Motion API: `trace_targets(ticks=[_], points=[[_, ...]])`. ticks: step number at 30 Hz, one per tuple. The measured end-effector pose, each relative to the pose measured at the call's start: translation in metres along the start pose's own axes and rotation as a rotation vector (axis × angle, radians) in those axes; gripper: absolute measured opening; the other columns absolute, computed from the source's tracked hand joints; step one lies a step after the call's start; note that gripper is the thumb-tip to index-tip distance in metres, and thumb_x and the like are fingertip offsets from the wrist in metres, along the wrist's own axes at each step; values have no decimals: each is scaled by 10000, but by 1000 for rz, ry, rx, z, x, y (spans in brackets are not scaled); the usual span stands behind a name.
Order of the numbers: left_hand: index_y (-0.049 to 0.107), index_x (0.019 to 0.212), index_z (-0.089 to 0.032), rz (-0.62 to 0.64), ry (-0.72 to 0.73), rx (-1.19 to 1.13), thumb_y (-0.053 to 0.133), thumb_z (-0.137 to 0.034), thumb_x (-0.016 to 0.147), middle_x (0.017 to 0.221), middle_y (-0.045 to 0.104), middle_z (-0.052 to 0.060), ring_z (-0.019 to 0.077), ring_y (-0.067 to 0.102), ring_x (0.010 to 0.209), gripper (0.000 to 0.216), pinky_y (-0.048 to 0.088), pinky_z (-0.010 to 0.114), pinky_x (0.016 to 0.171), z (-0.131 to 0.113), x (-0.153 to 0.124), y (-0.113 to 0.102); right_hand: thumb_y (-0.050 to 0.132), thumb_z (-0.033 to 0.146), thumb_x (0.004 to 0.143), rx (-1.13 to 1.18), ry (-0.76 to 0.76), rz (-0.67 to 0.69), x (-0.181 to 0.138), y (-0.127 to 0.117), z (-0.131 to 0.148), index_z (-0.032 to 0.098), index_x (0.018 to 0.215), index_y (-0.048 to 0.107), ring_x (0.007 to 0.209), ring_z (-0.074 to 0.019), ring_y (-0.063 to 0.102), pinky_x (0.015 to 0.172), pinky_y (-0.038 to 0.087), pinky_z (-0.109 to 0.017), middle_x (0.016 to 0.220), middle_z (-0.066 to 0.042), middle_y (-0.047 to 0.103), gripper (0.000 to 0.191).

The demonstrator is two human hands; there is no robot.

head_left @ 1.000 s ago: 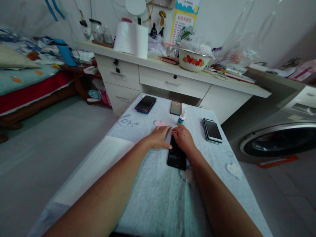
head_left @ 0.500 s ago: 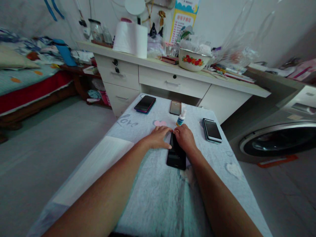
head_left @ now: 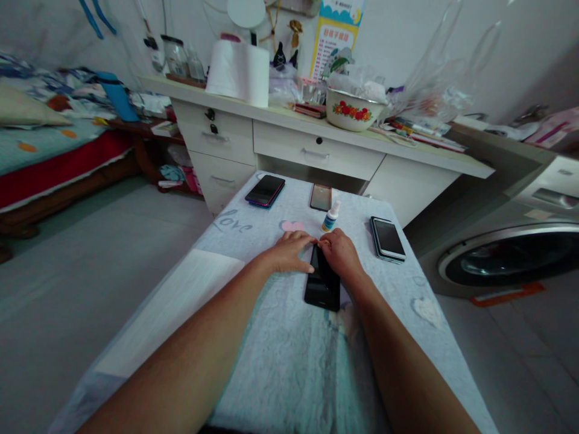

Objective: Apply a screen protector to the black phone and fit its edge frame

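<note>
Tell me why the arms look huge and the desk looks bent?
Head view: a wide lens stretches the edges, so the forearms balloon at the bottom and the desk slants; the black phone in the middle is sharp, in soft, dim light.

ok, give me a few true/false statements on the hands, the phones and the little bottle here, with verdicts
1. The black phone lies flat on the cloth-covered table. True.
2. The right hand lifts it clear of the table. False: the right hand rests on its far end; the left hand lies flat beside it.
3. The small bottle lies on its side. False: it stands upright just beyond the hands.
4. A light-framed phone lies to the right of the right hand, apart from it. True.
5. The flowered bowl sits among the phones. False: it is on the desk behind.
</note>
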State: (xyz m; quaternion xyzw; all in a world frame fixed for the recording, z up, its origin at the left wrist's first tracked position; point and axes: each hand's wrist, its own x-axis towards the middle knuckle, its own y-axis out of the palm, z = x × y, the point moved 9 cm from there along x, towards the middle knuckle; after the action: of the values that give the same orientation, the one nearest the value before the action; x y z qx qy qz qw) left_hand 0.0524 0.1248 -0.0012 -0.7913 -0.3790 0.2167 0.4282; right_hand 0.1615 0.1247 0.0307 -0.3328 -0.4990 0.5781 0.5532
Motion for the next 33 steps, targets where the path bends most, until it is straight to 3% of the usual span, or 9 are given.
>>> trace_targets(ticks=[16,23,33], points=[[453,1357,-300,22,8,21,717,-460,674,1397,416,59,302,333,1308,749,273,407,1098,-2,-1,0,503,224,904,-63,42,32,-5,-5,-11,169,915,707,830,-156,557,734,356,-242,916,-68,596,212],[442,1374,-279,36,5,35,705,-456,686,1414,399,77,309,316,1321,757,262,404,1100,-3,-2,-1,482,223,902,-81,61,43,-10,-9,-17,175,903,712,812,-152,557,719,347,-245,899,-64,594,235],[474,1334,-306,-5,38,-13,716,-437,667,1378,436,61,318,330,1309,722,273,432,1092,-5,-2,-3,520,216,880,-46,57,15,-14,-15,-17,162,900,724,829,-159,565,737,360,-245,901,-74,624,211]])
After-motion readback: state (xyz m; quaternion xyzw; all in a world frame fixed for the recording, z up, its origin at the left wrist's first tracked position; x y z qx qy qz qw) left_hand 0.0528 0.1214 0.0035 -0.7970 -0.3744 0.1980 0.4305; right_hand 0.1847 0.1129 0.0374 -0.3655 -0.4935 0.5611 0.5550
